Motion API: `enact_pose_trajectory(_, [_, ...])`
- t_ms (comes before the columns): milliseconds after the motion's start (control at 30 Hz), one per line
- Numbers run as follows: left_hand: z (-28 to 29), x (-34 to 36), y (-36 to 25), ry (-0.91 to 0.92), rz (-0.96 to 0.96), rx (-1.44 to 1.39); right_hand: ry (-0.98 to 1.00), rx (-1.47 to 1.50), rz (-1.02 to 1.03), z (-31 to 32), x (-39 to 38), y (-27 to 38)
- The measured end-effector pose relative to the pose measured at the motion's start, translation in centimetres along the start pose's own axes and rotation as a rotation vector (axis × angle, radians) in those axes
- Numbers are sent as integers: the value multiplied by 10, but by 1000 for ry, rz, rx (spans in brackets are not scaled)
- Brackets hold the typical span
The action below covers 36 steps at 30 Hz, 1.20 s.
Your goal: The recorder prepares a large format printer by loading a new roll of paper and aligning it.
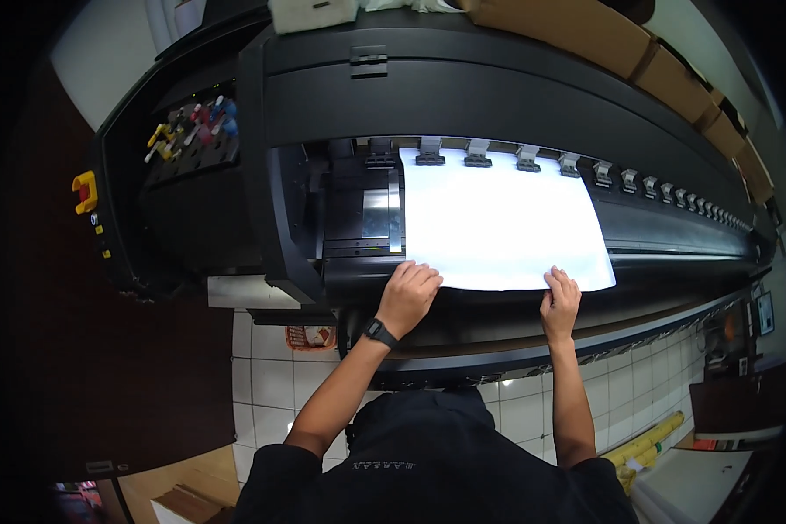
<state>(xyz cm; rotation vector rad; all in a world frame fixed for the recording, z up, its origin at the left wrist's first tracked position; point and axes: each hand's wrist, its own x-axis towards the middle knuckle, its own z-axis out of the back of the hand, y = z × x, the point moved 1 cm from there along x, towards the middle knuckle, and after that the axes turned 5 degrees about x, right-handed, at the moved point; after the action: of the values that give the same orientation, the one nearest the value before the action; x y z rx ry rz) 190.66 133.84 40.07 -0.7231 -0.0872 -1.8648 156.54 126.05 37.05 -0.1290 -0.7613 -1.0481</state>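
A white sheet (502, 218) lies on the platen of a large black printer (498, 87), its far edge under grey pinch rollers (527, 159). My left hand (410, 295) grips the sheet's near left corner with curled fingers, a dark watch on the wrist. My right hand (561, 301) holds the near edge toward the sheet's right side, fingertips on top. A metal strip (394, 210) runs along the sheet's left edge.
Coloured valves (192, 122) and a yellow-red switch (84, 192) sit on the printer's left end. Cardboard boxes (672, 83) lie along the back top. An orange basket (310, 342) stands below. Yellow rolls (651, 445) lie at lower right.
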Motion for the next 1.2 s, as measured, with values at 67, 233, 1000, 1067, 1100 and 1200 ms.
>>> enact_pose_trajectory(67, [10, -13, -11, -102, -26, -4, -16, 28, -3, 6, -21, 8])
enact_pose_trajectory(233, [-9, -70, -24, 34, 47, -11, 110, 38, -70, 3, -79, 14])
enact_pose_trajectory(1000, [-4, 27, 59, 3, 395, 186, 223, -104, -250, -6, 23, -21])
enact_pose_trajectory(1067, [-4, 29, 59, -19, 421, 242, 226, -104, -249, -7, 25, -20])
enact_pose_trajectory(1100, [-3, 30, 57, -19, 448, 259, 224, -102, -254, -6, 25, -19])
enact_pose_trajectory(1200, [-4, 34, 55, -16, 442, 263, 204, -100, -264, -5, 25, -20])
